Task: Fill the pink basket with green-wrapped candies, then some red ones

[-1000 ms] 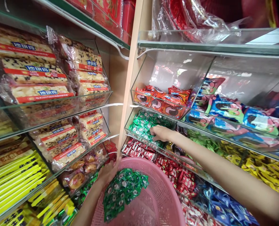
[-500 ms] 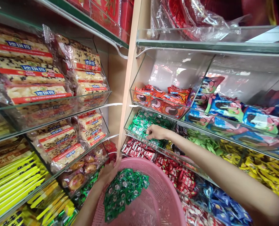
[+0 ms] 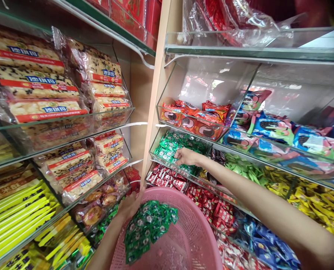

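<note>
My right hand (image 3: 187, 156) reaches into a clear shelf bin and rests palm down on a heap of small green wrapped candies (image 3: 178, 144), its fingers curled onto them. My left hand (image 3: 130, 204) grips the far rim of a pink plastic basket (image 3: 189, 225) held below the shelves. Inside the basket lies a pile of the same green candies (image 3: 147, 228).
Clear bins hold orange snack packs (image 3: 195, 120), blue packs (image 3: 271, 129), red candies (image 3: 167, 178) and yellow packs (image 3: 319, 204). The left shelves carry stacked cake packages (image 3: 43, 86) behind glass fronts. A beige upright post (image 3: 155, 93) divides the two shelf units.
My right hand has slid a little to the left across the green candies in the bin. My left hand and the basket have stayed in place.
</note>
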A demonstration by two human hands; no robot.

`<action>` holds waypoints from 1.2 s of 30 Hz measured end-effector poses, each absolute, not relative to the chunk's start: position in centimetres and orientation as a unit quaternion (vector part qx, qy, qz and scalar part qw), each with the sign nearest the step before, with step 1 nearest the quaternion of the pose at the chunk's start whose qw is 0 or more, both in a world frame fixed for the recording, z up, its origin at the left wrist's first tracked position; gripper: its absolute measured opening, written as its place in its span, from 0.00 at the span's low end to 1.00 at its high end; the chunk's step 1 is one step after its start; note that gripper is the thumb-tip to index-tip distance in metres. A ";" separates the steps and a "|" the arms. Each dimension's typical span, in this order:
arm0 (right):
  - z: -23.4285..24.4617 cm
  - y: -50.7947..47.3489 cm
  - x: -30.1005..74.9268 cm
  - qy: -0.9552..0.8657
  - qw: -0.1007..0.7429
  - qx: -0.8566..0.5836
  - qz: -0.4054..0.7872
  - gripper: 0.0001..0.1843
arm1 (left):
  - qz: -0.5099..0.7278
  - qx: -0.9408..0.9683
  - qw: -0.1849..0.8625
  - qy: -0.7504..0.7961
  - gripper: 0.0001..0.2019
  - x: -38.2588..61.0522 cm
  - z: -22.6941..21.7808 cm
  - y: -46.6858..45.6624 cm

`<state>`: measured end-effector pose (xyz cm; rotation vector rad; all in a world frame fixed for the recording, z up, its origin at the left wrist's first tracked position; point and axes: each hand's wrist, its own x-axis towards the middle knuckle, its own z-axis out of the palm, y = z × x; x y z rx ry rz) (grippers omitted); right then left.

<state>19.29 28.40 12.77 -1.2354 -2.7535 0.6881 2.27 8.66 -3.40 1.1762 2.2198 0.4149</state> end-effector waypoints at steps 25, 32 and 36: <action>16.5 28.8 20.8 -0.913 -0.176 -0.365 0.049 0.20 | 0.164 0.439 0.287 0.835 0.41 2.2 -3.6 8.8; 16.2 28.2 20.3 -0.905 -0.192 -0.380 0.013 0.24 | 0.159 0.443 0.286 0.835 0.39 2.0 -3.2 8.5; 16.3 28.0 20.3 -0.904 -0.177 -0.387 0.026 0.27 | 0.160 0.438 0.291 0.836 0.39 2.0 -3.1 8.5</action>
